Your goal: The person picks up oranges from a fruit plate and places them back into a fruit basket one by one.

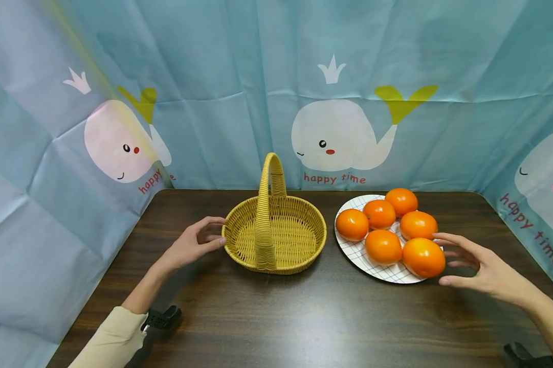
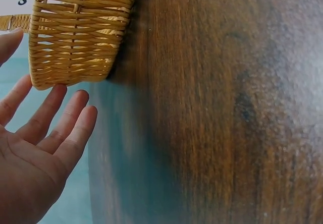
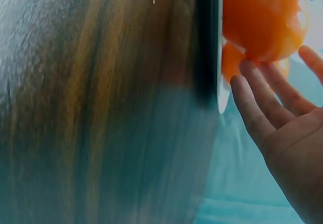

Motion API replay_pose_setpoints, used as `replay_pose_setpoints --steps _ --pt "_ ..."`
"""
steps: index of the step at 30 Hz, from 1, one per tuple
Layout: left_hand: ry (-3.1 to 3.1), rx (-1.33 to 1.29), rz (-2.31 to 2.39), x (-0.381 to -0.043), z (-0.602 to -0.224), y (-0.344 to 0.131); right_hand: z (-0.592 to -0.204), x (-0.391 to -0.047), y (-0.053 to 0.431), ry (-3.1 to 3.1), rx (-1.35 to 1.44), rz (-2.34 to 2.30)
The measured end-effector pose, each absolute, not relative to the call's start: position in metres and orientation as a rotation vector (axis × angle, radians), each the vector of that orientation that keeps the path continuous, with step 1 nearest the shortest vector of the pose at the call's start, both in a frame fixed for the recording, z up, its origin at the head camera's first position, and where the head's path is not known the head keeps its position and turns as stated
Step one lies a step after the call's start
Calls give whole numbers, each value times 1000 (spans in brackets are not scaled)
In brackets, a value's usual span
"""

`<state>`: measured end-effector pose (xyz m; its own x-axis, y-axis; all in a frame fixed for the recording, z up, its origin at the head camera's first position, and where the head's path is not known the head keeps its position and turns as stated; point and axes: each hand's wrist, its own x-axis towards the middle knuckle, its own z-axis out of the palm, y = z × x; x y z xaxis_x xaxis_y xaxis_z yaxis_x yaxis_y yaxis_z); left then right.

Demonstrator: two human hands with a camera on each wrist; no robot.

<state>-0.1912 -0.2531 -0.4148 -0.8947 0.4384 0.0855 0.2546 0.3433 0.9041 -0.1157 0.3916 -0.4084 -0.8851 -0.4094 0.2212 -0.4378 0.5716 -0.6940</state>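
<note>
A yellow wicker basket point(image 1: 294, 235) with a tall arched handle point(image 1: 264, 214) stands in the middle of the table, nothing inside it. At its left rim is my left hand point(image 1: 194, 244), thumb and fingers spread; in the left wrist view the fingertips point(image 2: 60, 90) meet the woven side. To the right, several oranges point(image 1: 383, 247) rest on a round white plate point(image 1: 353, 250) with a grid pattern. My right hand point(image 1: 483, 268) is beside the nearest orange point(image 1: 423, 257), its fingers loosely bent around that side and the thumb apart. In the right wrist view, fingertips are right at the fruit point(image 3: 265, 19).
The dark wooden table point(image 1: 285, 317) reaches back to a blue curtain point(image 1: 212, 128) printed with whales, which also hangs along both sides. Bare tabletop shows between basket and plate and along the front. Each wrist wears a black strap device point(image 1: 162, 318).
</note>
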Motion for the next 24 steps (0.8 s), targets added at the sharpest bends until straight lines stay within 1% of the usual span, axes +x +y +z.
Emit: replay_pose_setpoints --steps 13,24 --pt "2447 640 1558 -191 -418 -257 -416 -123 385 -2751 756 1137" --pt "2437 633 1570 -190 -417 -255 -413 -123 385 -2743 754 1088"
